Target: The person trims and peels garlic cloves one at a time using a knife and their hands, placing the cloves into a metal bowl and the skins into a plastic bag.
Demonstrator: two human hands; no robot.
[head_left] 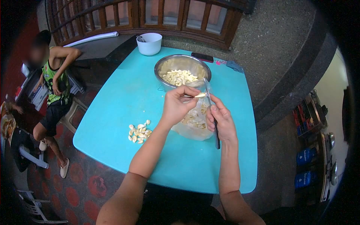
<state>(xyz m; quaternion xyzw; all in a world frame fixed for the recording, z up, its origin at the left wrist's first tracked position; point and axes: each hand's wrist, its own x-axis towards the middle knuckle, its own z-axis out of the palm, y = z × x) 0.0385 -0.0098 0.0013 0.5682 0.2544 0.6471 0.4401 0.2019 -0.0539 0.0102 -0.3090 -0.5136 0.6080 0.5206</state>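
Note:
My left hand [179, 105] pinches a pale garlic clove [200, 95] between thumb and fingers. In my right hand [222, 119] is a knife [208, 92] with a black handle, its blade pointing up and away from me beside the clove. Below both hands lies a clear plastic bag [193, 129] with garlic peelings in it. Behind them stands a steel bowl [159, 71] holding many peeled cloves [179, 77]. A small pile of unpeeled garlic cloves [138, 133] rests on the table left of my left forearm.
The turquoise table [108, 123] carries a white bowl [149, 44], a dark phone [202, 57] and a bluish cloth [234, 66] along its far side. A person [56, 75] sits on a chair to the left. Shelves [311, 112] stand at the right.

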